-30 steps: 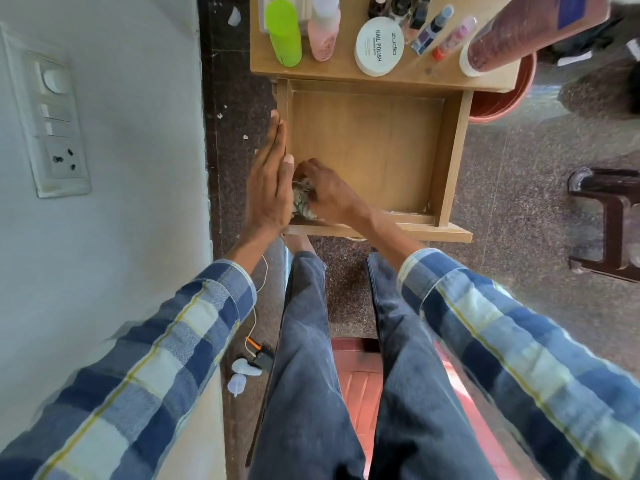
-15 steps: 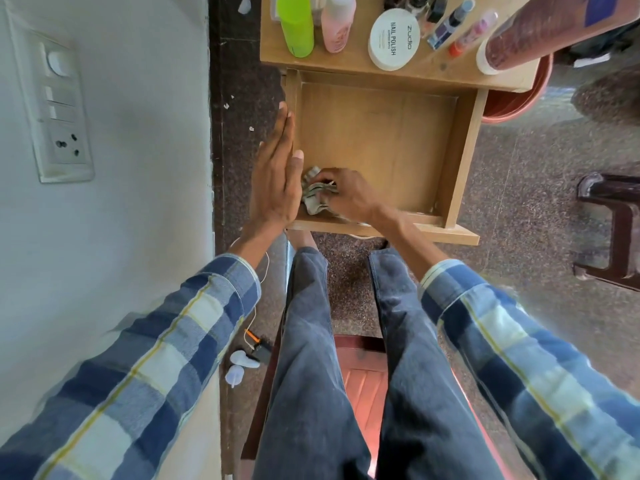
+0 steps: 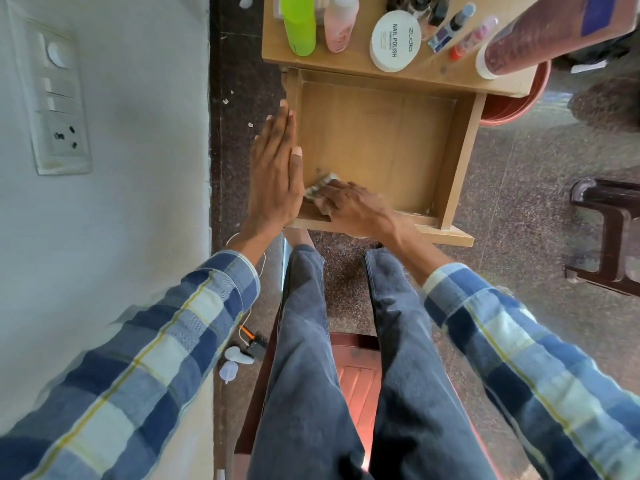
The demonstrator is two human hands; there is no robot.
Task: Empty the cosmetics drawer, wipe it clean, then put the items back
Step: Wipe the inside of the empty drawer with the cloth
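Observation:
The wooden drawer [image 3: 453, 157] is pulled out below me and has nothing in it but a small grey cloth [image 3: 318, 186] at its near left corner. My right hand [image 3: 349, 204] lies flat on the cloth and presses it to the drawer floor. My left hand [image 3: 277, 168] rests flat, fingers together, along the drawer's left wall and holds nothing. On the tabletop [image 3: 349, 65] above the drawer stand the cosmetics: a green bottle [image 3: 299, 26], a pink bottle [image 3: 341, 24], a white nail polish tub [image 3: 394, 41], several small bottles [image 3: 450, 27] and a large brown tube [image 3: 526, 36].
A white wall with a switch panel [image 3: 57, 102] is on my left. A red tub [image 3: 512, 105] sits under the table's right side, and a dark stool [image 3: 609, 233] stands at the right. I sit on a red chair [image 3: 356, 386]; a charger and cable [image 3: 247, 344] lie on the floor.
My right hand has flattened onto the cloth and slid it slightly right along the drawer's front edge. My left hand stays on the left wall.

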